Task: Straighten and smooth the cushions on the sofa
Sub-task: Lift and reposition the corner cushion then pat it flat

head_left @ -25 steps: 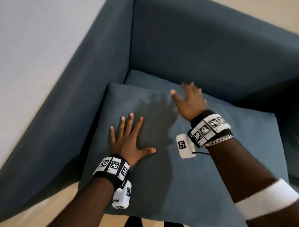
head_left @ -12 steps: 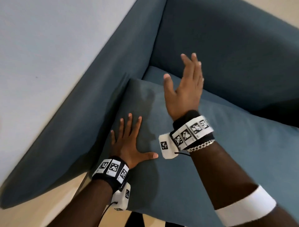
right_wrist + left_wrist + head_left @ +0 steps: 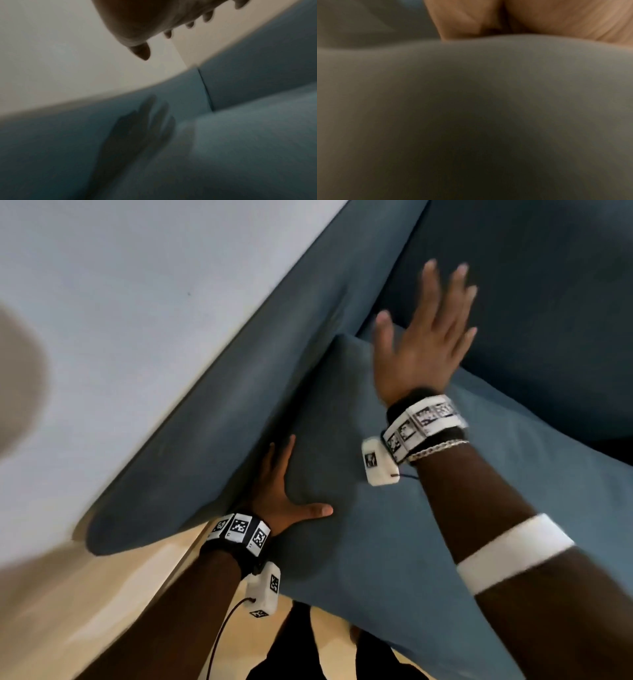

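Observation:
A blue-grey seat cushion [image 3: 394,525] lies on the sofa, its far left corner near the armrest [image 3: 239,412]. My left hand [image 3: 284,491] presses flat on the cushion's left edge beside the armrest, fingers straight, thumb spread right. In the left wrist view only the palm [image 3: 556,17] and blurred cushion fabric [image 3: 471,108] show. My right hand [image 3: 424,337] is raised above the cushion's far corner, fingers straight and spread, touching nothing. The right wrist view shows that hand [image 3: 145,20] in the air with its shadow on the cushion [image 3: 240,148].
The sofa backrest [image 3: 531,302] rises behind the cushion. A pale wall [image 3: 120,302] runs along the left behind the armrest. Light wooden floor [image 3: 102,611] shows at the lower left, with my dark legs [image 3: 298,652] at the bottom edge.
My right hand has lifted off the cushion and risen into the air. My left hand has slid left to the cushion's edge by the armrest. The head view has swung right.

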Action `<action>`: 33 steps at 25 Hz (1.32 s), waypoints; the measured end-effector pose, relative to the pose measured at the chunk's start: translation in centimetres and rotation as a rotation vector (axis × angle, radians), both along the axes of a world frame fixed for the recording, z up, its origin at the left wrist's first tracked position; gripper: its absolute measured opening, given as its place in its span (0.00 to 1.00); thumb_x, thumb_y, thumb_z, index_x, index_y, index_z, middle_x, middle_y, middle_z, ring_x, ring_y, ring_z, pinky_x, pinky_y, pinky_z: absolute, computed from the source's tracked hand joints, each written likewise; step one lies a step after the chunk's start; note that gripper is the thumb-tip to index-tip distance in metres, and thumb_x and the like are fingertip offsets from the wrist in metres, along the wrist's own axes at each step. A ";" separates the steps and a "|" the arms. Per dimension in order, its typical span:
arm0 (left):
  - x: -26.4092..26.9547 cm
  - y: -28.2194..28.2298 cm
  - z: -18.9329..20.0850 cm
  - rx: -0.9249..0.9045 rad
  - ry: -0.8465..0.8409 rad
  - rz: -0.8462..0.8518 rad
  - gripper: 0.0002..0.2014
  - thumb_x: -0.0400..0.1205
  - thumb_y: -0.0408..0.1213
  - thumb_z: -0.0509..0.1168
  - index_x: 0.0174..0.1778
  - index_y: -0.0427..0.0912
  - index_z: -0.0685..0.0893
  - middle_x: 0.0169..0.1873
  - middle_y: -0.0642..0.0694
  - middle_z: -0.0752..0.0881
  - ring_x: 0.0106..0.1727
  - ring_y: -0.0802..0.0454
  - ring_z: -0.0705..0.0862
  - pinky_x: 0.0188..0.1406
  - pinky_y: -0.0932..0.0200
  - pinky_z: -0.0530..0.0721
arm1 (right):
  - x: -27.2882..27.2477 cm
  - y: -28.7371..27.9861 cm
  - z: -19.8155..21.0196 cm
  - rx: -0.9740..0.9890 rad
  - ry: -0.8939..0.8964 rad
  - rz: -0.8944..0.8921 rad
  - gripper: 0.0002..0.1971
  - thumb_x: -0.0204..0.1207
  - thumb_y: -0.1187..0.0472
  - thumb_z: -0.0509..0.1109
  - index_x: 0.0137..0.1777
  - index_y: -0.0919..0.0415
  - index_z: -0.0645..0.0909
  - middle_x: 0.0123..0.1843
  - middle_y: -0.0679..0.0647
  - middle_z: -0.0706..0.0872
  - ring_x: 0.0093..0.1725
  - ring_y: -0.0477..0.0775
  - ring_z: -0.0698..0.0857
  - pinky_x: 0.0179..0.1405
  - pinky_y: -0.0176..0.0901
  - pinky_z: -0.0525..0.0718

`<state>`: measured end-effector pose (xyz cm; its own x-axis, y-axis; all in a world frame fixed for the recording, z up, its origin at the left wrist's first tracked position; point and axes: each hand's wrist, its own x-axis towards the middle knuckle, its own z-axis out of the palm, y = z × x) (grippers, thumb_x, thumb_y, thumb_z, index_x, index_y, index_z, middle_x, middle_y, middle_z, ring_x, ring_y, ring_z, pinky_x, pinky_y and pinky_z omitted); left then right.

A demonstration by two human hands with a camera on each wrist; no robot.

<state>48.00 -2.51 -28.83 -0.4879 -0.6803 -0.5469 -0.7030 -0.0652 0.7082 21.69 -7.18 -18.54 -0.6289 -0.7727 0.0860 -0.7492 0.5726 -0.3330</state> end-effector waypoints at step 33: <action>8.0 9.1 -0.1 0.450 0.359 0.908 0.42 0.75 0.80 0.57 0.75 0.54 0.82 0.73 0.44 0.84 0.72 0.49 0.84 0.75 0.44 0.77 | 20.3 20.5 -2.9 0.537 0.033 0.785 0.33 0.89 0.40 0.56 0.92 0.46 0.55 0.94 0.53 0.43 0.88 0.60 0.25 0.84 0.71 0.25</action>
